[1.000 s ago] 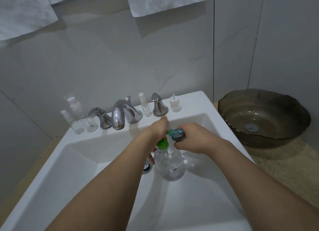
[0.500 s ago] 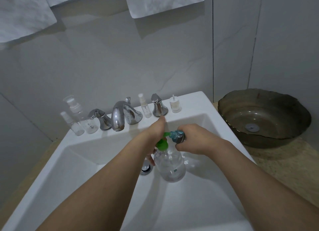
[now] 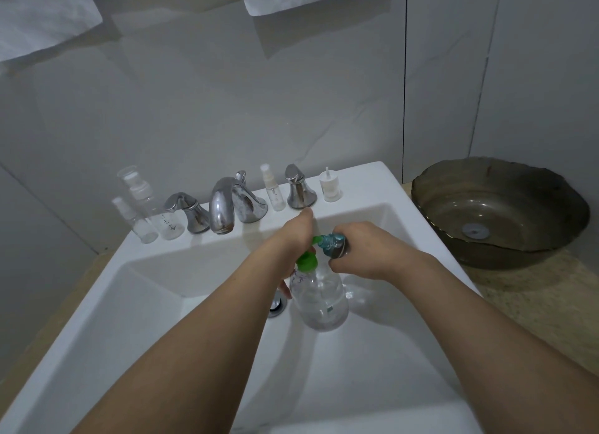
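A clear round plastic bottle (image 3: 319, 299) with a green neck piece (image 3: 307, 261) stands tilted over the white sink basin (image 3: 194, 304). My left hand (image 3: 296, 235) grips the bottle near its neck, fingers wrapped round the far side. My right hand (image 3: 363, 250) holds a small teal and silver bottle (image 3: 332, 244) tipped on its side, its green nozzle pointing into the neck piece. The fingers of both hands are partly hidden.
A chrome tap (image 3: 227, 206) with two handles stands on the sink's back ledge, among several small clear spray bottles (image 3: 142, 213) and a white pump cap (image 3: 330, 187). A dark glass bowl (image 3: 499, 213) sits on the counter at right. The drain (image 3: 278, 305) lies beside the bottle.
Almost nothing has shifted. Both hands keep the same hold; the two bottles have stayed together over the basin.
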`<state>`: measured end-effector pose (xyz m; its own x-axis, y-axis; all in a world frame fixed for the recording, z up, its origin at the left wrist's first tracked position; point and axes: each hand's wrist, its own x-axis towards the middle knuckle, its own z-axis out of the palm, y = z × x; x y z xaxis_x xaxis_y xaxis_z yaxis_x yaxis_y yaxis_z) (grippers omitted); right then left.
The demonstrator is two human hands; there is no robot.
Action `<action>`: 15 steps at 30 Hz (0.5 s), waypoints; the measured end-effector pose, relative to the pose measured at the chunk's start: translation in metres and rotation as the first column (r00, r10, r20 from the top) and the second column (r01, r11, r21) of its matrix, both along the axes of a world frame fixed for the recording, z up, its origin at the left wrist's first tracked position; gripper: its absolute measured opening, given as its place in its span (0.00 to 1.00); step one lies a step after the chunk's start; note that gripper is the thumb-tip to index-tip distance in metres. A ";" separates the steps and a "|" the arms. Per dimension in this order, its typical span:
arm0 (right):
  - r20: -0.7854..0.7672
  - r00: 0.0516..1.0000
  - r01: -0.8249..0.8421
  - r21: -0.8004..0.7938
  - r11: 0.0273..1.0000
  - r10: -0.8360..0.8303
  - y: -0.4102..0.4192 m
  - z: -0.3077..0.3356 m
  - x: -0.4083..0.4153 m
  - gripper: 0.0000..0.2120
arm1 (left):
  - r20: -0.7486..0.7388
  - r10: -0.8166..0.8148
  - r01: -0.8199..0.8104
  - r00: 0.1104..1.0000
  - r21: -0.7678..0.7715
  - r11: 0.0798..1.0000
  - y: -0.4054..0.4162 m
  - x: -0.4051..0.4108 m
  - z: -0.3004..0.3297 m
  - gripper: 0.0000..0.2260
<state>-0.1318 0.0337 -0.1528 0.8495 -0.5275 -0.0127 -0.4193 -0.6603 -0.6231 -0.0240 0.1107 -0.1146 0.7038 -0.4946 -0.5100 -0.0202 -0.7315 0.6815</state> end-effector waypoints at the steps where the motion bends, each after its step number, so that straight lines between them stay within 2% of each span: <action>1: 0.000 1.000 0.000 -0.003 1.000 0.000 0.000 0.000 0.000 0.10 | 0.013 -0.011 0.011 1.000 -0.007 1.000 0.000 -0.001 0.000 0.28; 10: -0.001 1.000 -0.002 -0.009 1.000 0.002 0.000 -0.003 0.002 0.10 | 0.017 0.003 -0.003 1.000 0.000 1.000 -0.001 -0.001 -0.003 0.24; 15: 0.021 1.000 0.004 0.016 1.000 -0.004 0.000 -0.002 0.001 0.09 | -0.075 0.026 -0.021 0.997 0.063 0.998 0.002 0.005 -0.003 0.29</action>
